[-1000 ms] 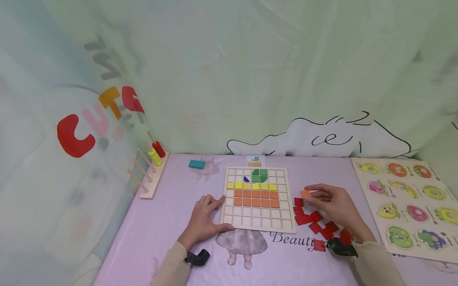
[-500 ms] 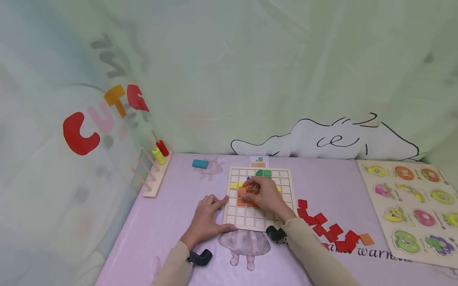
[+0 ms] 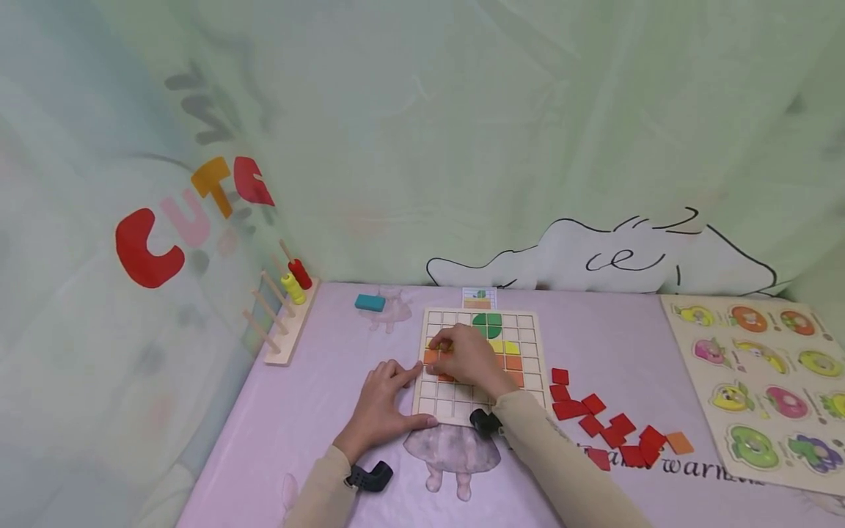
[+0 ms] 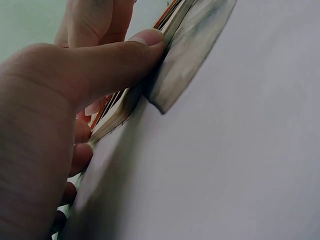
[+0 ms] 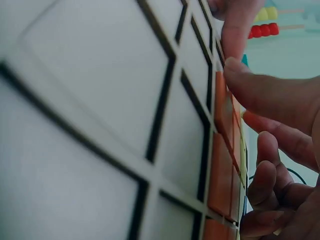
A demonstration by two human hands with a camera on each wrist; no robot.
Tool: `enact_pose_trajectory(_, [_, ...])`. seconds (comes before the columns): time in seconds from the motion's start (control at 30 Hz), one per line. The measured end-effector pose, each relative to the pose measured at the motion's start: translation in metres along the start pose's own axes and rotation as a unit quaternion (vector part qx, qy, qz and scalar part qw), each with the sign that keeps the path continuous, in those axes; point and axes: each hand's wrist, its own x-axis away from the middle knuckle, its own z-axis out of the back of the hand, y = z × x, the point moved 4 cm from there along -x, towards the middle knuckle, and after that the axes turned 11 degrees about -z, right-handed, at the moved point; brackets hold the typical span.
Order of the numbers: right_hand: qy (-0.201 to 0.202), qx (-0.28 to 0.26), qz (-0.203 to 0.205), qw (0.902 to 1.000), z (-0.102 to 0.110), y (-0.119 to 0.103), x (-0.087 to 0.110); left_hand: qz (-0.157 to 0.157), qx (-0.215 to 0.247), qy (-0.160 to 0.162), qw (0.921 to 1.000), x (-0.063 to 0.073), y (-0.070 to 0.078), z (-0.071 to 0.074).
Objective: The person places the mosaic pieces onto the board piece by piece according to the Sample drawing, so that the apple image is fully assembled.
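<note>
My right hand (image 3: 470, 358) reaches over the wooden grid board (image 3: 462, 412) and pinches a square orange tile (image 3: 430, 356) at the leftmost column. In the right wrist view, the thumb lies right at a row of orange tiles (image 5: 220, 175) on the grid. On the left, my left hand (image 3: 379, 403) holds the near left corner of the board, thumb along the front edge and fingers at the side. Green tiles (image 3: 488, 330) stand out on the far rows, with yellow pieces (image 3: 507, 347) nearer. My right hand hides part of the orange and yellow rows.
Several red tiles (image 3: 593, 403) and one orange tile (image 3: 680, 442) lie scattered right of the board. A small pattern card (image 3: 478, 297) sits behind it. A teal block (image 3: 370, 302) and a peg stand (image 3: 284, 345) are at left, a fruit puzzle board (image 3: 700, 367) at right.
My right hand has carried the orange tile from beside the red tiles across to the board's left column, moving slightly further left in the last half second. The left hand stays at the corner.
</note>
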Motion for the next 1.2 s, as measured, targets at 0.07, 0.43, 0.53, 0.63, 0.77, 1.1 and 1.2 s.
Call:
enact_pose_trajectory(0.07, [0.003,-0.003,-0.003,1.0000,0.001,0.000,0.001,-0.002,-0.003,-0.001,1.0000,0.001,0.000,-0.001])
enact_pose_trajectory(0.43, [0.018,-0.015,0.016,0.9996,0.012,0.006,0.005,0.008,-0.003,-0.005,1.0000,-0.001,0.002,0.001])
enact_pose_trajectory(0.53, [0.021,-0.027,0.022,0.9992,0.029,0.016,0.013,0.011,-0.004,-0.006,0.9999,-0.001,0.003,0.001])
enact_pose_trajectory(0.63, [0.031,-0.029,0.014,0.9990,0.056,0.035,0.026,0.016,-0.005,-0.008,0.9998,0.000,0.004,0.000])
enact_pose_trajectory(0.77, [0.035,-0.013,-0.033,0.9988,0.097,0.077,0.056,0.020,-0.011,-0.012,0.9997,0.000,0.004,0.000])
enact_pose_trajectory(1.1, [0.011,0.082,-0.140,0.9866,0.181,0.193,0.138,0.031,-0.001,-0.013,0.9994,0.001,0.005,0.002])
enact_pose_trajectory(1.2, [-0.033,0.099,-0.155,0.9824,0.186,0.211,0.153,0.035,0.002,-0.018,0.9992,0.001,0.006,0.001])
